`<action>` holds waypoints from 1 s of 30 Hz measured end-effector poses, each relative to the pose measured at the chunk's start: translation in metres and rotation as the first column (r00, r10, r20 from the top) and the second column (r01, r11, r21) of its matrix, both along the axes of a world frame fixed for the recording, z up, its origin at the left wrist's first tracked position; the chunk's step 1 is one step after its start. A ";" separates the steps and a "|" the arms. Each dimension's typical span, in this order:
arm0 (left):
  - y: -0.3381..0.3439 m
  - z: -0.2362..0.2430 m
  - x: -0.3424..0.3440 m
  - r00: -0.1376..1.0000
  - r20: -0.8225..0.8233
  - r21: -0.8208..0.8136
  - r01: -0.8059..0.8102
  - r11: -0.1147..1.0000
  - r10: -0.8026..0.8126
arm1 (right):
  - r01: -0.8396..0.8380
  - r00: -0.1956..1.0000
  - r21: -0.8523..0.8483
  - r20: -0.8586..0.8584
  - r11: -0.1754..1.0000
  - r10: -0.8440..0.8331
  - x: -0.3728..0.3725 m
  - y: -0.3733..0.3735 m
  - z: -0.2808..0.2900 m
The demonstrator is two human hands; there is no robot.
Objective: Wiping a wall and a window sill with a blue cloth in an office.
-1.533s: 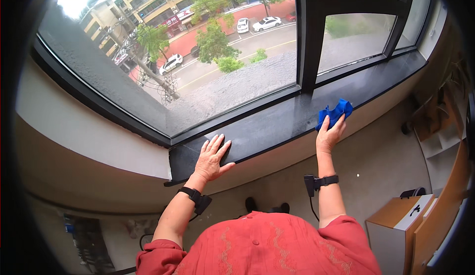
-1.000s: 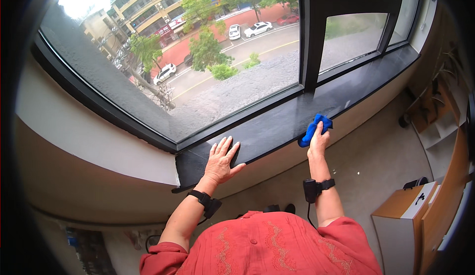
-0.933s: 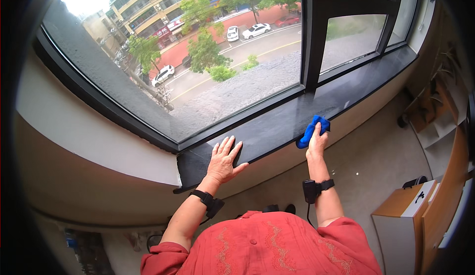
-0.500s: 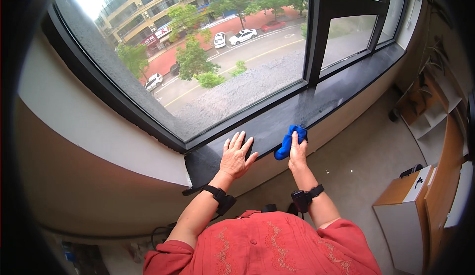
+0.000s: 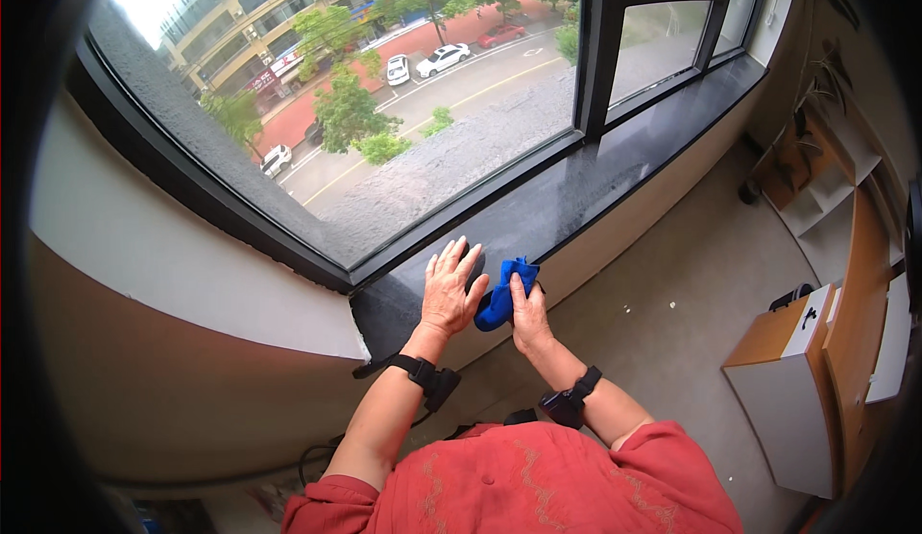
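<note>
A folded blue cloth is gripped in my right hand, thumb on top, at the front edge of the dark windowsill. Just left of it, my left hand is over the sill with its fingers stretched out and apart, holding nothing. I cannot tell whether its palm touches the surface. The cloth's lower end hangs close to my left thumb. Faint smears show on the glossy sill farther right.
Beyond the sill stands a black-framed window with a street outside. A pale wall curves along the left. To the right are a wood-and-white cabinet and a shelf unit. Small white bits lie on the grey floor.
My right hand has moved left and slightly nearer to me with the blue cloth, closing in on my left hand. The left hand has shifted only a little.
</note>
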State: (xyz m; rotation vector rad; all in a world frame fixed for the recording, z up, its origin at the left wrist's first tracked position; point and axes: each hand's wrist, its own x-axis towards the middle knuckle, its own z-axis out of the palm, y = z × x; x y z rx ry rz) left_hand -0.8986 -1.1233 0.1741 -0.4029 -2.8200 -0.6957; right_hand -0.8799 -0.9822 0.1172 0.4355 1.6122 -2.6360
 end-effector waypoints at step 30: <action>0.012 0.003 0.001 1.000 -0.007 -0.315 -0.021 0.949 0.020 | -0.418 0.904 -0.078 -0.132 0.905 0.407 0.077 -0.097 -0.042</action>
